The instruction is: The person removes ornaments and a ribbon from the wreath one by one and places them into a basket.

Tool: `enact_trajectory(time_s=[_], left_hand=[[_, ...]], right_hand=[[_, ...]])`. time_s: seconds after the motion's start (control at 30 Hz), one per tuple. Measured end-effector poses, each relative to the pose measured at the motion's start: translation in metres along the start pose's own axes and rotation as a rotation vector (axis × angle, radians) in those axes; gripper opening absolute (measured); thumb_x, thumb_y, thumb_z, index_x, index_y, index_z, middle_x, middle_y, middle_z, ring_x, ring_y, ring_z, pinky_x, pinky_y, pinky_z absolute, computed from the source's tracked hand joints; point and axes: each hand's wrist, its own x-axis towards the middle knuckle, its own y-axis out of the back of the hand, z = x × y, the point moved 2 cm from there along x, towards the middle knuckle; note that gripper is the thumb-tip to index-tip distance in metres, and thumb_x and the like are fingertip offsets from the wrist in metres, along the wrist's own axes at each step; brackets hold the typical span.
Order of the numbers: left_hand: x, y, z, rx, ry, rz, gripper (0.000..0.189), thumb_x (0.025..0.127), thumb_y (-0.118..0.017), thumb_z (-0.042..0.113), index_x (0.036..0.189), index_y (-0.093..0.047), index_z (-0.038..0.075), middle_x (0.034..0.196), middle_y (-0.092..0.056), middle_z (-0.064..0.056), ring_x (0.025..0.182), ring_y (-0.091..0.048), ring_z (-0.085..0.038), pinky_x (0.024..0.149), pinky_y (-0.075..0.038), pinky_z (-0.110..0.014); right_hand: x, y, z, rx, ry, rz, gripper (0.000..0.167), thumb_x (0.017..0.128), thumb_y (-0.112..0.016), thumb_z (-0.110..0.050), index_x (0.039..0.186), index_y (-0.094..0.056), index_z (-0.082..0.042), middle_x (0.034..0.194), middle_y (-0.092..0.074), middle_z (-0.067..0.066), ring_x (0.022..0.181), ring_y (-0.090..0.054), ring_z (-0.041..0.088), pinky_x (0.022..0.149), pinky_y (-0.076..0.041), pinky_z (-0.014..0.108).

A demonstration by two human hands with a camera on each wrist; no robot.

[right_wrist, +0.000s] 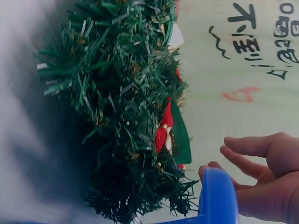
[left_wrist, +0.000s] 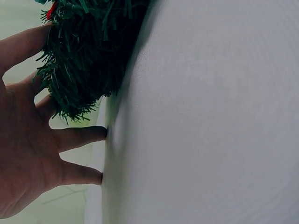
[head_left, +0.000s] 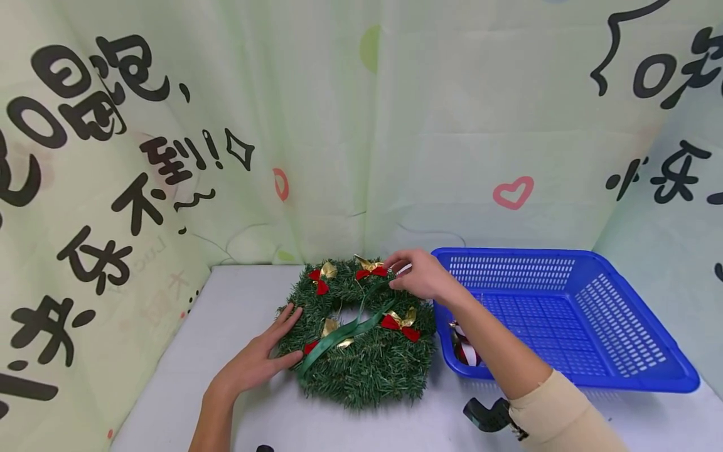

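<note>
A green artificial wreath [head_left: 367, 380] lies on the white table, decorated with several red and gold bows [head_left: 402, 324]. Across its middle runs a loose green ribbon [head_left: 344, 331]. My left hand [head_left: 254, 364] is at the wreath's left side, its fingers spread. In the left wrist view, two fingers of that hand [left_wrist: 28, 135] meet the tabletop while others reach the needles. At the upper right of the wreath, my right hand [head_left: 420, 274] hovers beside a bow [head_left: 371, 271]. The right wrist view shows its fingers [right_wrist: 250, 145] loosely bent and apart, with nothing between them.
A blue plastic basket [head_left: 565, 381] stands right of the wreath, close to its edge. Inside its left end is a red and white ornament [head_left: 467, 353]. A black curved object [head_left: 486, 415] lies under the right forearm. Printed curtains [head_left: 429, 157] enclose the table.
</note>
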Motion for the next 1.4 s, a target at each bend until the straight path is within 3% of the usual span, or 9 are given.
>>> enact_trajectory(time_s=[0.53,0.97,1.23,1.4], left_hand=[[-0.001,0.0,0.003,-0.001,0.0,-0.008,0.082,0.103,-0.062,0.047,0.169,-0.016,0.029,0.177,-0.001,0.001,0.159,-0.015,-0.043,0.118,-0.023,-0.075],[-0.002,0.001,0.004,0.002,-0.013,-0.003,0.081,0.104,-0.062,0.045,0.169,-0.016,0.028,0.177,-0.001,-0.001,0.159,-0.015,-0.044,0.118,-0.023,-0.076],[0.0,0.0,0.002,-0.001,-0.005,-0.005,0.082,0.103,-0.062,0.046,0.169,-0.016,0.03,0.177,-0.001,0.002,0.159,-0.015,-0.043,0.118,-0.023,-0.075],[0.0,-0.001,0.002,0.003,-0.004,-0.002,0.083,0.103,-0.063,0.046,0.169,-0.016,0.03,0.177,-0.001,0.003,0.159,-0.017,-0.042,0.118,-0.024,-0.074]], right_hand=[[0.02,-0.007,0.005,-0.068,-0.026,-0.061,0.04,0.093,-0.074,-0.006,0.132,-0.068,-0.004,0.136,-0.064,0.024,0.125,-0.06,0.042,0.096,-0.055,0.049],[0.033,-0.012,0.009,-0.162,-0.032,-0.092,0.036,0.091,-0.077,-0.006,0.126,-0.071,-0.004,0.131,-0.068,0.022,0.122,-0.063,0.039,0.094,-0.056,0.045],[0.039,-0.015,0.009,-0.17,-0.069,-0.125,0.034,0.09,-0.076,0.0,0.124,-0.071,-0.002,0.127,-0.069,0.022,0.085,-0.071,0.028,0.073,-0.06,0.034],[0.04,-0.015,0.007,-0.198,-0.07,-0.136,0.034,0.088,-0.077,0.002,0.121,-0.072,-0.003,0.118,-0.071,0.017,0.084,-0.069,0.024,0.068,-0.058,0.029]])
